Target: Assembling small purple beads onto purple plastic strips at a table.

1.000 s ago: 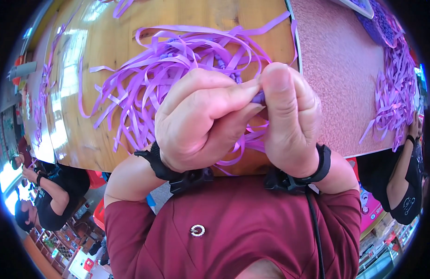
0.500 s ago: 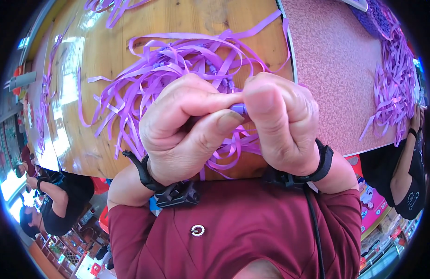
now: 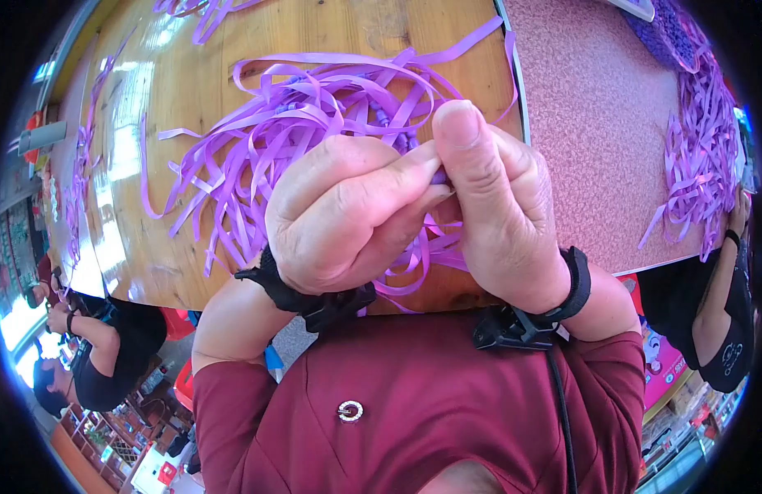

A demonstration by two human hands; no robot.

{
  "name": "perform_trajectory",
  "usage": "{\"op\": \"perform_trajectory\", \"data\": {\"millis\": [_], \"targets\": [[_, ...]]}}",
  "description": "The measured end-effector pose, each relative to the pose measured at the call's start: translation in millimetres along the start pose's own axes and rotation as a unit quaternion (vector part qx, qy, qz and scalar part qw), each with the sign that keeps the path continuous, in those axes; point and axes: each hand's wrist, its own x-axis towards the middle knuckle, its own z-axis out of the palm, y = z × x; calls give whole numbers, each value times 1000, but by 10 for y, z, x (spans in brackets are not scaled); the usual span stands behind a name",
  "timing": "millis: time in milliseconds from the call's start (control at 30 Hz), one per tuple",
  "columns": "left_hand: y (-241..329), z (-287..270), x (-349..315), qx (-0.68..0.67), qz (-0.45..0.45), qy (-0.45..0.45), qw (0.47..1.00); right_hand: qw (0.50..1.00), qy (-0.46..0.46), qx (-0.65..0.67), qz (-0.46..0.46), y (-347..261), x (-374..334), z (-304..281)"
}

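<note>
One glossy wooden table (image 3: 208, 90) fills the center, with one speckled pink surface (image 3: 595, 132) adjoining it on the right, in a brightly lit room crowded with shelves (image 3: 93, 445) at lower left. A person in a maroon shirt (image 3: 447, 387) sits at the wooden edge; at least two co-workers in black, one at left (image 3: 117, 354) and one at right (image 3: 719, 329), flank the scene. Purple ribbons (image 3: 233, 156) lie in four groups: a main tangle under the hands, too knotted to count, and others at the top, left edge and far right, the last beside one purple basket (image 3: 657, 41). A pink printed panel (image 3: 663, 362) stands at lower right; the right co-worker's shirt bears a pale print. Two hands meet above the tangle: the left hand (image 3: 340, 218) pinches a small purple piece (image 3: 438, 178) between thumb and forefinger; the right hand (image 3: 509, 202) lays its thumb along curled fingers, their grip impossible to tell. Two black wristbands (image 3: 576, 284) and one ring-shaped pin (image 3: 350, 411) show.
</note>
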Motion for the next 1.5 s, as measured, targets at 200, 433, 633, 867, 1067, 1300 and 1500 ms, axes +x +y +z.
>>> {"op": "perform_trajectory", "data": {"millis": [200, 433, 633, 867, 1067, 1300, 1500], "targets": [[-46, -29, -13, -129, -101, -14, 986, 997, -71, 9, 34, -41, 78, -138], [42, -60, -27, -381, -328, 38, 864, 967, -55, -197, -152, -2, 124, -185], [35, -88, -48, -294, -307, 20, 905, 944, -41, -273, -180, 23, 111, -149], [0, -65, -73, -258, -254, 7, 932, 963, -17, -190, -191, 62, 89, -73], [-64, -40, -17, -121, -95, -1, 988, 993, -21, -69, -91, 52, 50, -27], [-125, -96, -16, -119, -74, -40, 989, 989, -91, 72, 87, -31, 80, -95], [-102, -177, 79, -135, -136, -92, 977, 990, -90, 75, 75, -80, 123, -129]]}}
